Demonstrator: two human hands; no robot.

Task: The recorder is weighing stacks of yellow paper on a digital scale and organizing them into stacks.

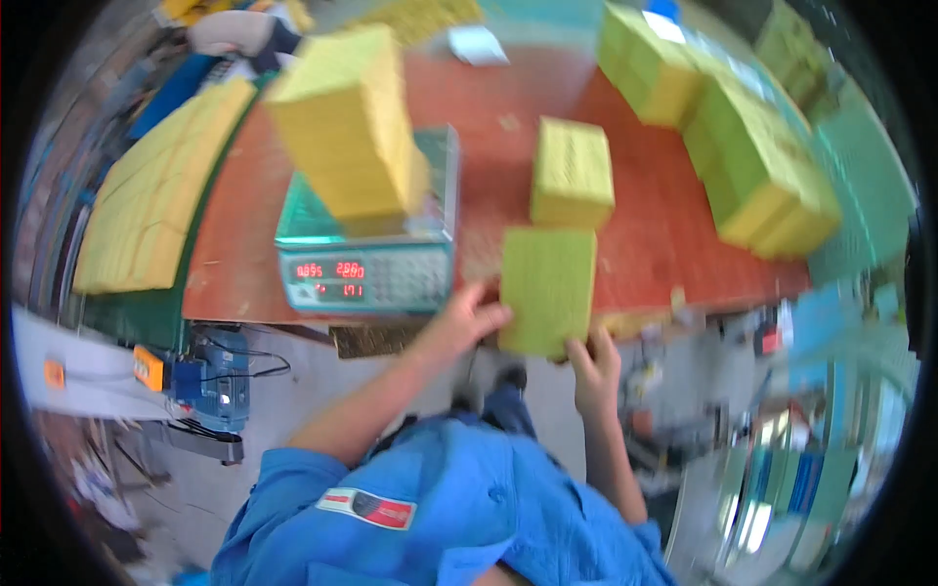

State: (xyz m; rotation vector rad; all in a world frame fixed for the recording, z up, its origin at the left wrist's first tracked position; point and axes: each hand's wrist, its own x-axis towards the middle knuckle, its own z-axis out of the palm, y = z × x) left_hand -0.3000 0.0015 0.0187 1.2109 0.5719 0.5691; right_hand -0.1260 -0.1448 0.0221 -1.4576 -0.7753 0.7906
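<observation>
At the table's front edge, a yellow-green rectangular block [547, 291], perhaps stacked sheets, is between my two hands. My left hand [473, 314] has its fingers against the left side. My right hand [594, 363] grips the lower right corner, its thumb on the face and the other fingers partly hidden. Just beyond sits a smaller yellow block [573, 174] on the table. To the left, a tall yellow stack [347, 127] stands on a digital scale [371, 278] with lit red digits. Motion blurs the picture slightly.
The reddish table [489, 107] carries a row of yellow-green blocks [752, 156] along its right side. A long row of yellow blocks [156, 195] lies left, past the table edge, above a blue motor [225, 381]. A pale sheet [477, 45] rests at the back.
</observation>
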